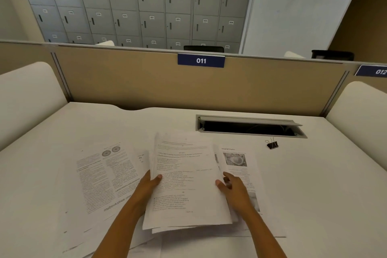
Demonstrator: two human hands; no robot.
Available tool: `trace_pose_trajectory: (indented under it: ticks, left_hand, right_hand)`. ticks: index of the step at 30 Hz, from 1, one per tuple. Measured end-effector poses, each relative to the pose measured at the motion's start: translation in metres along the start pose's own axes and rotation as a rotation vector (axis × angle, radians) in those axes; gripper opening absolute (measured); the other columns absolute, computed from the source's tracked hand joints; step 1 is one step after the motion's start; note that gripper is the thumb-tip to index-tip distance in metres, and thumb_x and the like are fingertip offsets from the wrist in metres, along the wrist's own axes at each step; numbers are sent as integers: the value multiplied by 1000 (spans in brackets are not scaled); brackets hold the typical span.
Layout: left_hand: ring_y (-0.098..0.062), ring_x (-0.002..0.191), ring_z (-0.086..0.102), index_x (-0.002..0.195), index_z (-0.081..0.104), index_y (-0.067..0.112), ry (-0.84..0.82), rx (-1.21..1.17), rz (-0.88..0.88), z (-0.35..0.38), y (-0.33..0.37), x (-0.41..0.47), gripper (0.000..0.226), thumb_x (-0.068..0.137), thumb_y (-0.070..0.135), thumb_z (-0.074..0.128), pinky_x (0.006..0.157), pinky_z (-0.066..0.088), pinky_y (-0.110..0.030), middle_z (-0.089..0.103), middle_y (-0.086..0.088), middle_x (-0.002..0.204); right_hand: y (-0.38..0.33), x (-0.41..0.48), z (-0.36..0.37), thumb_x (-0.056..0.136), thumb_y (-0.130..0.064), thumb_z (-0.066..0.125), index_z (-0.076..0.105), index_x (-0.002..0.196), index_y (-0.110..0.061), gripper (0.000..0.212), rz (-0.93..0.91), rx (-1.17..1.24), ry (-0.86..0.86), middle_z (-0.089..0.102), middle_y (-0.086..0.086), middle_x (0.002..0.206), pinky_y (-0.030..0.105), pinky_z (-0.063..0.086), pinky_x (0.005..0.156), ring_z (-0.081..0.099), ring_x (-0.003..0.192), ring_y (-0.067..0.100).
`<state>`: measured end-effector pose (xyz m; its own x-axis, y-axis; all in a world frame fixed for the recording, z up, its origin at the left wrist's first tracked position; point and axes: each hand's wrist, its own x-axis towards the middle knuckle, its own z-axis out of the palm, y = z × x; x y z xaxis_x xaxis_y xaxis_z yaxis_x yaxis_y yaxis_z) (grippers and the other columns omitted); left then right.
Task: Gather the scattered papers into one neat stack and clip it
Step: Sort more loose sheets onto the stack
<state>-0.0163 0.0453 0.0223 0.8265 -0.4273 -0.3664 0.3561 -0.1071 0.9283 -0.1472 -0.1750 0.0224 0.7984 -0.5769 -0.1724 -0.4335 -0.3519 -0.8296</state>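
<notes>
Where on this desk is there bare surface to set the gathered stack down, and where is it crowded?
Bare desk lies right of the picture sheet, in front of the binder clip; another bare strip runs between the papers and the partition, left of the cable tray. Crowded: centre and left, where loose sheets surround the held stack.

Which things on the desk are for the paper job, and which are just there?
For the job:
- held stack, gripped by left hand and right hand
- loose sheets on the left
- sheet on the right
- binder clip

Just there:
- cable tray
- sign 011
- lockers
</notes>
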Motion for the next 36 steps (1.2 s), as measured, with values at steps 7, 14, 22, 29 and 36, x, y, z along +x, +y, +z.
trace_pose_trajectory:
  ticks: [7, 14, 22, 29, 36]
  left_hand:
    - [-28, 106, 59, 132, 43, 5, 59, 110, -23, 9, 5, 1, 38, 97, 17, 42, 86, 47, -31, 57, -12, 125]
    - [-25, 109, 58, 131, 45, 14, -48, 231, 108, 21, 23, -14, 42, 91, 20, 54, 98, 46, -44, 57, -8, 128]
    - [-22, 98, 65, 117, 53, 28, -42, -16, 458, 38, 77, -43, 66, 58, 51, 73, 81, 57, -43, 66, 0, 109]
    - [-24, 97, 65, 94, 66, 38, -135, 108, 374, 34, 79, -48, 74, 29, 71, 77, 85, 54, -49, 71, 4, 98]
    - [-18, 88, 69, 94, 65, 36, -154, 117, 453, 28, 96, -57, 77, 27, 74, 74, 75, 58, -37, 73, 10, 91]
  right_hand:
    - [-11, -11, 1, 94, -38, 47, 38, 135, -17, 47, 153, 270, -185, 48, -1, 128, 33, 42, 96, 50, 117, 20]
    - [-13, -12, -3, 86, -23, 64, 44, 133, -15, 52, 88, 290, -103, 53, 5, 134, 46, 44, 102, 53, 118, 24]
    - [-61, -26, -31, 77, -27, 74, 57, 112, -26, 39, -246, 624, 158, 69, 0, 104, 40, 59, 77, 67, 93, 21]
    - [-50, -28, -37, 58, -38, 80, 67, 101, -27, 46, -158, 525, -75, 73, 0, 97, 52, 55, 82, 69, 91, 23]
    - [-63, -35, -51, 60, -26, 76, 68, 97, -23, 39, -241, 534, -59, 74, -5, 91, 26, 58, 64, 70, 82, 16]
